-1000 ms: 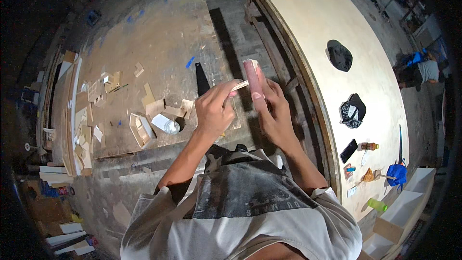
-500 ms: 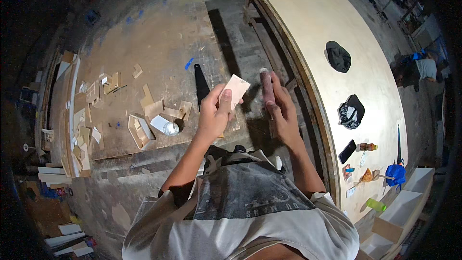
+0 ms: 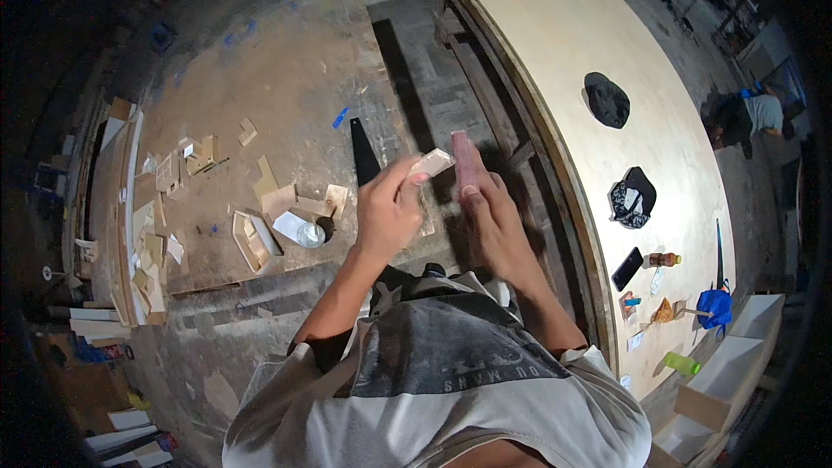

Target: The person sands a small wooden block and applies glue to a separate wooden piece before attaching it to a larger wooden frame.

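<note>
My left hand (image 3: 383, 212) pinches a small pale wooden piece (image 3: 432, 163), now tilted so a narrow side shows. In my right hand (image 3: 496, 227) is a slim reddish sanding block (image 3: 463, 159), upright with the thumb pressed on its face. The wood's corner meets or nearly meets the block's left edge; I cannot tell whether they touch. Both hands are in front of my body, over the gap between two tables. Just beyond my left hand lies a dark hand saw (image 3: 364, 152) on the worn brown table (image 3: 269, 78).
Wood offcuts (image 3: 277, 199) and a clear plastic cup (image 3: 309, 235) lie on the left table. The pale right table (image 3: 537, 26) holds two dark caps (image 3: 607, 100), a phone (image 3: 627, 269), a small bottle (image 3: 665, 259) and a green bottle (image 3: 681, 364). Another person (image 3: 752, 117) is at the far right.
My left hand has turned the wooden piece from its broad face to a narrow side. My right hand has brought the sanding block left, close against it.
</note>
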